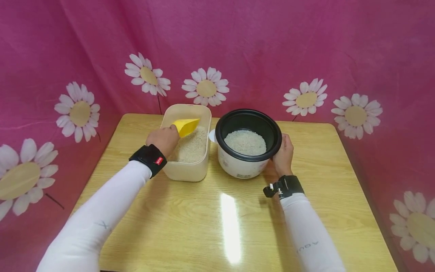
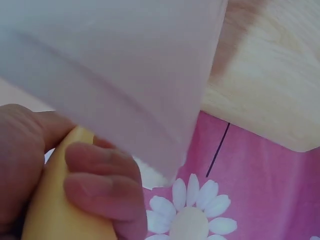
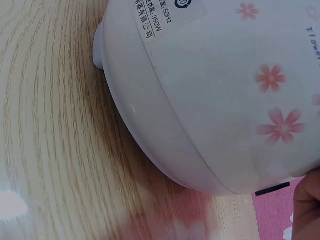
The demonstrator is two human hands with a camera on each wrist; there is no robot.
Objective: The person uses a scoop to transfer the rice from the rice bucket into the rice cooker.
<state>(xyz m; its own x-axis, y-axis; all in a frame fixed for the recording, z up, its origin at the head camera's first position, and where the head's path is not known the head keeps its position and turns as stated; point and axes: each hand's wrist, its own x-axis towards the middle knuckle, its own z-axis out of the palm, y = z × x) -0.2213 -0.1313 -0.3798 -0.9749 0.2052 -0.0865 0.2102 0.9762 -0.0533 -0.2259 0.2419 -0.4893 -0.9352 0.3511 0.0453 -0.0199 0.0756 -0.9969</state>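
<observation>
My left hand (image 1: 164, 140) grips the handle of a yellow scoop (image 1: 185, 126) above a cream plastic bin (image 1: 185, 172). Inside the bin lies rice (image 1: 191, 148), just below the scoop's blade. In the left wrist view, fingers (image 2: 102, 195) curl round the yellow handle (image 2: 60, 200), with the pale bin wall in front. To the bin's right stands a white rice cooker (image 1: 238, 166) with pink flowers and a black inner rim, holding a layer of rice (image 1: 246, 142). At the cooker's right side, my right hand (image 1: 284, 153) holds its side near the rim; part of the hand is hidden.
Bin and cooker stand side by side toward the back of a wooden table (image 1: 190, 223). Behind and beside the table hangs a pink curtain (image 1: 251, 49) with white daisies. A white tab (image 1: 212, 136) juts from the cooker toward the bin.
</observation>
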